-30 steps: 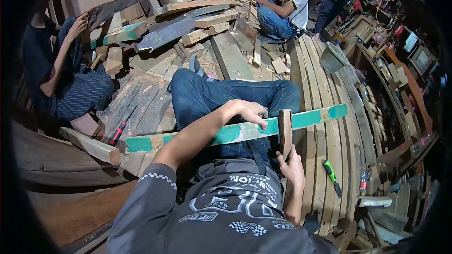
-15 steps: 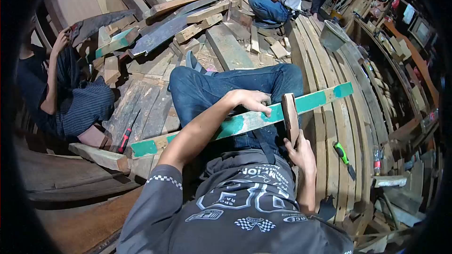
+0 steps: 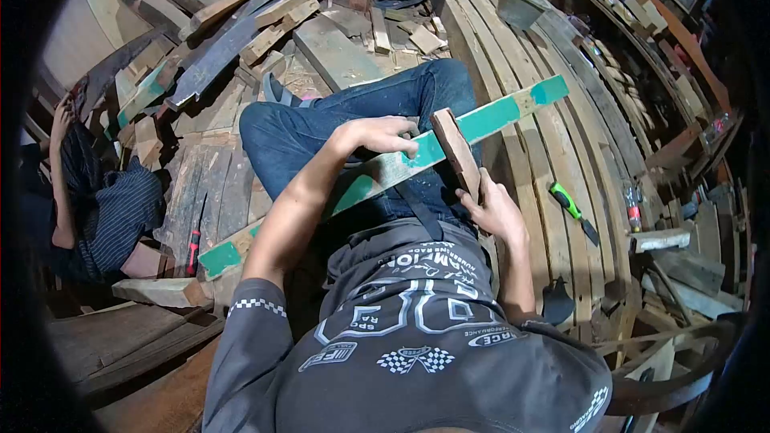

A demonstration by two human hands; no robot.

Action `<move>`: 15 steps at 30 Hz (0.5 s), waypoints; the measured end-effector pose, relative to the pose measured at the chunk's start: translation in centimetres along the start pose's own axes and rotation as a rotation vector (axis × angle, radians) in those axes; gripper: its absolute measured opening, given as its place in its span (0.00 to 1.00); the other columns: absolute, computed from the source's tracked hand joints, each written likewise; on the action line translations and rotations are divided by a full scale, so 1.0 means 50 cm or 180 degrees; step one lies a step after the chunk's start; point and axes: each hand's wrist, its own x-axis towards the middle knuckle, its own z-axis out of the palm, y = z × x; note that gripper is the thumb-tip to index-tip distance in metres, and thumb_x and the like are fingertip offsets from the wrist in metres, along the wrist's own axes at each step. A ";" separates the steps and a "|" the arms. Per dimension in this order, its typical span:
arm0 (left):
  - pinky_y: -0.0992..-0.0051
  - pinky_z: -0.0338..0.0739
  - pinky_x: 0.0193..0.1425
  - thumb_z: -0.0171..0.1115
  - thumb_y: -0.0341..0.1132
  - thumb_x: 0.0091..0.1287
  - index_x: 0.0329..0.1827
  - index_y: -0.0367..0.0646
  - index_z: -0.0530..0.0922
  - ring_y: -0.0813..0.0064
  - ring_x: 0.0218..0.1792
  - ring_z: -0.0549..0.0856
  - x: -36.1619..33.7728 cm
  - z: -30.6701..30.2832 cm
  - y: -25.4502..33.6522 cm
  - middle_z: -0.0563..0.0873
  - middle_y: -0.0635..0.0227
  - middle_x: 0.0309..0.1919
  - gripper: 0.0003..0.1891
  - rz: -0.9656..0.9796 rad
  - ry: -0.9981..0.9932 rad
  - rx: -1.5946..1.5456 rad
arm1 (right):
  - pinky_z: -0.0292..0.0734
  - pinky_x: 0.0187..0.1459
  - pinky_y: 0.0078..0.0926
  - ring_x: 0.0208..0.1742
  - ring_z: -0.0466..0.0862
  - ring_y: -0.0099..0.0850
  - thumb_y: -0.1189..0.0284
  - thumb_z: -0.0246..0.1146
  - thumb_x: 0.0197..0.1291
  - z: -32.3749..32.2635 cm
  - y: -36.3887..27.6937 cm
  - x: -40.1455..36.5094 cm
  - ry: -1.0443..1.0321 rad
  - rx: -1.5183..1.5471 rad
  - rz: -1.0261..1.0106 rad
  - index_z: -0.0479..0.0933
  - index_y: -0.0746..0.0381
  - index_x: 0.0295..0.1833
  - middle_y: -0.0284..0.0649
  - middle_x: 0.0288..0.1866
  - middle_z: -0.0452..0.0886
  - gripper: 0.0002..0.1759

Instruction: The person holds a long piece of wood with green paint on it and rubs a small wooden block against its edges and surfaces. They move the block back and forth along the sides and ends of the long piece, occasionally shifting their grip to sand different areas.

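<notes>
A long wooden plank [image 3: 491, 119] with patches of green paint lies slantwise across my lap. My left hand [image 3: 381, 138] grips its upper edge near the middle, fingers curled over it. My right hand [image 3: 495, 210] is wrapped round the near end of a short brown wooden block [image 3: 457, 148]. The block crosses the plank just right of my left hand, its far end leaning to the left. Whether its underside presses on the plank is hidden from above.
A green-handled tool with a dark blade [image 3: 568, 202] lies on the long boards at right. A red-handled screwdriver [image 3: 194, 250] lies at left. Wood offcuts [image 3: 273, 28] are heaped ahead. Another person [image 3: 120, 208] sits at left, and a bucket [image 3: 521, 4] stands ahead right.
The view has shifted, so most things appear further left. The plank slopes more steeply, and the block has turned so its far end leans left. Both hands keep their holds.
</notes>
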 end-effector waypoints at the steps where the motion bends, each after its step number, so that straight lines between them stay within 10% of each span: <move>1: 0.62 0.73 0.71 0.64 0.50 0.62 0.71 0.30 0.73 0.50 0.66 0.79 -0.008 -0.004 0.007 0.80 0.43 0.63 0.39 0.0022 -0.0008 -0.0076 | 0.82 0.52 0.55 0.50 0.87 0.63 0.53 0.67 0.67 0.000 -0.002 -0.001 -0.0029 0.0033 0.0018 0.68 0.77 0.70 0.72 0.43 0.84 0.41; 15: 0.60 0.78 0.62 0.61 0.57 0.65 0.50 0.37 0.85 0.53 0.56 0.86 -0.003 0.009 0.032 0.87 0.48 0.52 0.29 -0.0269 0.0292 0.0062 | 0.82 0.48 0.55 0.47 0.87 0.64 0.54 0.68 0.67 0.023 0.019 0.003 0.0061 0.0230 -0.0083 0.69 0.76 0.67 0.69 0.38 0.84 0.38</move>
